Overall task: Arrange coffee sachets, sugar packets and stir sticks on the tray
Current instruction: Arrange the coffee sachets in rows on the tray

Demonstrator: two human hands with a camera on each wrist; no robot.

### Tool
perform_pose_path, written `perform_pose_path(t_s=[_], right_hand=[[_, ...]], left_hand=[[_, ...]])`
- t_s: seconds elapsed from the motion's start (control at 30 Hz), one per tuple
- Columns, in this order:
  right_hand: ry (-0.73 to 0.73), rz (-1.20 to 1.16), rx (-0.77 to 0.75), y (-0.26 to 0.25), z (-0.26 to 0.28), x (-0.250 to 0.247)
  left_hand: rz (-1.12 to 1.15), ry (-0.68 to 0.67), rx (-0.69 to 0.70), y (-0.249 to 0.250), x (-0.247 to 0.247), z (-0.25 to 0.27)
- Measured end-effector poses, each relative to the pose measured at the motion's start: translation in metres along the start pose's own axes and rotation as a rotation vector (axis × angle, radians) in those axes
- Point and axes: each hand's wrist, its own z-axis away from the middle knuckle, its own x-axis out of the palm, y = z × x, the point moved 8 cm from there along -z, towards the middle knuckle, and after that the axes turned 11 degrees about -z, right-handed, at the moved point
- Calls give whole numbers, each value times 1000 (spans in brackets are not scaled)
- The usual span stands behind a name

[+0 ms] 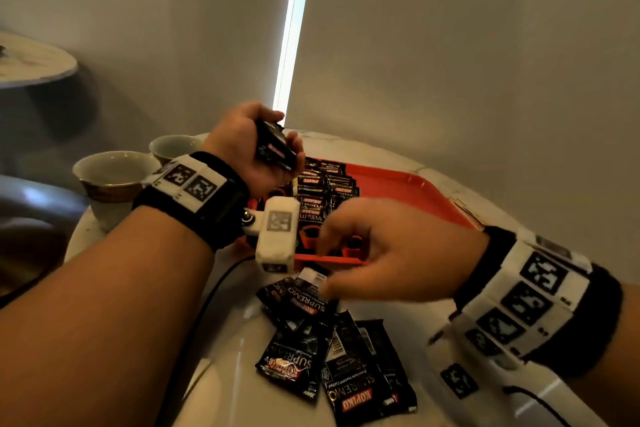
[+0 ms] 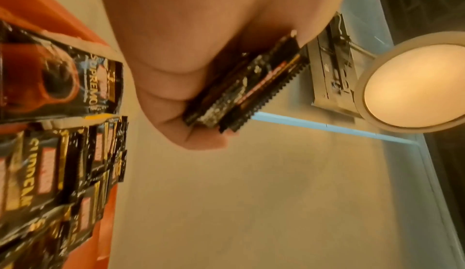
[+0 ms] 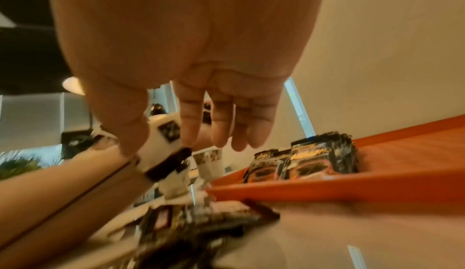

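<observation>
Orange tray [image 1: 408,184] on the counter [image 1: 235,350] holds rowed coffee sachets [image 1: 322,191]; more lie loose [image 1: 332,354] beside it. Left hand [image 1: 252,149] grips a sachet stack [image 1: 273,146]; right hand [image 1: 384,253], fingers relaxed, holds nothing.

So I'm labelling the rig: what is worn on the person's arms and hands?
Both forearms are bare, no sleeves or gloves. Each wrist carries a black strap with white blocks printed with black square markers. A white camera housing hangs under the left wrist, trailing a black cable.
</observation>
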Motion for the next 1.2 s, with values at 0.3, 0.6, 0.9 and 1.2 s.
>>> perform_pose_path(t_s=[0.3,0.6,0.9,1.2], right_hand=[[-335,254,54,-14,3,57],[-250,329,-2,-12,-2,62],[-74,213,-85,-11,-1,50],[199,-28,-109,5,16,-6]], left_hand=[[63,-27,24,7,-8,1],[54,-25,6,4,-11,-2],[34,-24,-7,2,-10,-4],[46,-13,-32,1,-16,-7]])
